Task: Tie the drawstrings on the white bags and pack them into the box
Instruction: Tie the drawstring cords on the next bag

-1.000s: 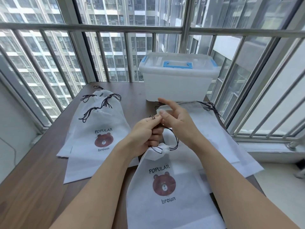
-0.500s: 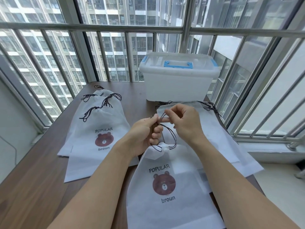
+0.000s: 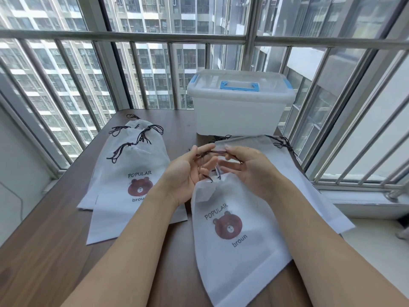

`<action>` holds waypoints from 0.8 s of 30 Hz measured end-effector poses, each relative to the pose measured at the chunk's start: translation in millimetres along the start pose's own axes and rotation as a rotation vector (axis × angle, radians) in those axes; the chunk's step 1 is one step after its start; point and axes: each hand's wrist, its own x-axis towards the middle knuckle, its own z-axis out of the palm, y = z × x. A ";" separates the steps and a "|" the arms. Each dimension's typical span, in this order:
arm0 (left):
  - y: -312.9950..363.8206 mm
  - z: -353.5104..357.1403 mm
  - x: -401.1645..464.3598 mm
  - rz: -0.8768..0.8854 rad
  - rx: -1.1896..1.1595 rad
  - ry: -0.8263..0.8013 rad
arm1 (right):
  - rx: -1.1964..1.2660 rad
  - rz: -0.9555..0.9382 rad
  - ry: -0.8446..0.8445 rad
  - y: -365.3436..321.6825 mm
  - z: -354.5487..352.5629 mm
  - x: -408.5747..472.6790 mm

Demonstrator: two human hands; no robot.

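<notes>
Several white bags (image 3: 124, 173) lie stacked flat to the left of the grip, their dark cords already knotted at the necks, reaching toward the left edge of the surface (image 3: 44, 251). Bare wood shows between that stack and the left forearm. Left hand (image 3: 188, 171): palm turned up, fingers loosely curled, thumb and forefinger pinching the dark drawstring (image 3: 212, 152). The cord runs taut across the gap to the right hand (image 3: 250, 169), whose fingertips pinch its other end, remaining fingers extended. Directly below the grip lies the bag being worked (image 3: 234, 229), its gathered neck just under both hands. Beyond the grip stands the box (image 3: 239, 111), translucent, lid on, blue handle; contents cannot be made out. Right of the grip, further flat bags (image 3: 298, 173) overhang the surface's right edge beside the window rails (image 3: 354, 129).
</notes>
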 end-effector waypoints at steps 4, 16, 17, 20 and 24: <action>6.9 -3.8 -1.3 -0.024 -0.227 -0.087 | -0.135 0.001 -0.172 7.1 5.9 -3.9; -3.9 3.5 4.2 0.388 0.356 0.225 | -0.094 -0.051 -0.048 1.8 3.2 -1.5; -6.1 5.4 3.7 0.372 0.313 0.187 | -0.114 -0.022 -0.070 2.8 3.8 -2.1; -9.3 8.7 0.0 0.251 0.138 0.046 | -0.155 0.062 -0.188 6.0 6.3 -4.3; -5.6 4.8 1.3 0.248 0.060 0.010 | -0.143 0.080 -0.259 8.8 4.1 -0.6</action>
